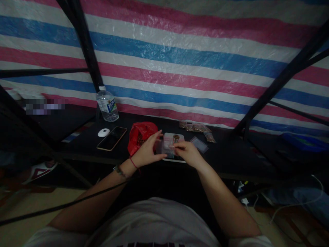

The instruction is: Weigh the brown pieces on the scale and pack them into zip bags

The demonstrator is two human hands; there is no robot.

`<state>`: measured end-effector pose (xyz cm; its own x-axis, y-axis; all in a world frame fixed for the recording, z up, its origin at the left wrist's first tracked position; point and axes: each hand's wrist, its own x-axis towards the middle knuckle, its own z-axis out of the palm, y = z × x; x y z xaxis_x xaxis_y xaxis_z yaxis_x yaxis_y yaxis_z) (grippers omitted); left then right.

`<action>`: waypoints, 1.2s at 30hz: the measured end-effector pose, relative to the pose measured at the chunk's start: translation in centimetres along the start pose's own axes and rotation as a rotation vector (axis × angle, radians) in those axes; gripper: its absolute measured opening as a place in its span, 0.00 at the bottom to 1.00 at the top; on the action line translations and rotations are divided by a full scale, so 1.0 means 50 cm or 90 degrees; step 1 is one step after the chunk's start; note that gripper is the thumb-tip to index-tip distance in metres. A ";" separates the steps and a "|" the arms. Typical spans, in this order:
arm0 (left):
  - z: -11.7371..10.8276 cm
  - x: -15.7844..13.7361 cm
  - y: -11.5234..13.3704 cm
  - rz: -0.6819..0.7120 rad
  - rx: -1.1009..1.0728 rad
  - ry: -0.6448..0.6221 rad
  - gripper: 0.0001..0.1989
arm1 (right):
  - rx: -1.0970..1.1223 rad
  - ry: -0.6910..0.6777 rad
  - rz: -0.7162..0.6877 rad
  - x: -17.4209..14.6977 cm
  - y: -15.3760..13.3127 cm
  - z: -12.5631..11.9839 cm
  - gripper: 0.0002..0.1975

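Note:
My left hand (147, 151) is beside a small clear plastic bag (168, 143), thumb and fingers spread apart; whether it touches the plastic I cannot tell. My right hand (189, 153) pinches that bag's right side between thumb and fingers. Beneath the bag lies a white, flat device like a small scale (167, 134), partly hidden by my hands. A small round metal cup (176, 138) with brass-coloured bits stands on it. Left of these, a red plastic bag (133, 137) gapes, showing small brownish-gold pieces, its front partly covered by my left hand.
Flat clear bags (199, 144) lie right of the scale, with filled small bags (197, 127) behind. A phone (112, 138), a white oval case (103, 132) and a plastic bottle (108, 106) stand or lie leftward. Black frame bars (87, 51) flank the dark table.

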<state>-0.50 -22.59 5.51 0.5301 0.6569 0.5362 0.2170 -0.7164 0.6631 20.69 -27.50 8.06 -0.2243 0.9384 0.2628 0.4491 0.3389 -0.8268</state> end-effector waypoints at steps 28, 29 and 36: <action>-0.094 0.020 -0.038 -0.237 -0.041 0.142 0.22 | -0.104 0.232 -0.108 0.000 0.016 -0.076 0.17; -0.110 0.019 -0.046 -0.244 0.036 0.114 0.20 | -0.114 0.257 -0.109 -0.002 0.015 -0.085 0.16; -0.132 0.013 -0.103 -0.199 0.421 -0.296 0.16 | -0.132 0.353 -0.138 -0.011 0.009 -0.117 0.09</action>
<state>-6.68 -16.94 5.89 0.6162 0.7875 0.0158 0.7647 -0.6029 0.2275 26.10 -27.46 10.44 0.1284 0.7232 0.6786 0.6148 0.4788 -0.6266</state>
